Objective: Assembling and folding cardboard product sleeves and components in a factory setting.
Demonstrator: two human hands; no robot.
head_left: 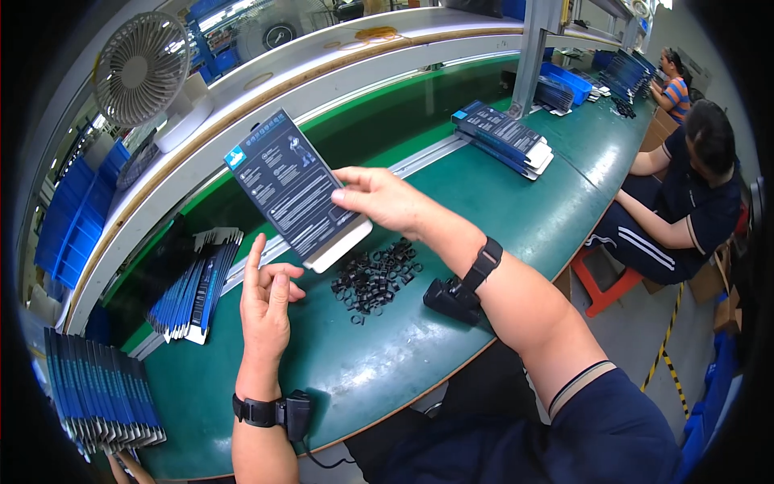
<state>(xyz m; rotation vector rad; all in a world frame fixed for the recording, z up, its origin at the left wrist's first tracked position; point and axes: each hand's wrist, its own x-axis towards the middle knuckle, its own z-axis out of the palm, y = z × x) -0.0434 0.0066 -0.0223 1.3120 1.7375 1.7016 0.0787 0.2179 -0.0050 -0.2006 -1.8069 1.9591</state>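
Note:
A dark, printed flat cardboard box with a blue corner patch is held up above the table, tilted, with its white flap hanging open toward me. My right hand pinches its right edge, thumb on the printed face. Just below the box, my left hand is open, its fingers apart and nothing in them. A heap of small black rings lies on the green table beneath the box. Each of my wrists wears a black strap with a small device.
Stacks of flat dark boxes stand at the left, beside the rail and farther right. A white fan sits on the shelf. A seated person works at right; another person's hands show at lower left.

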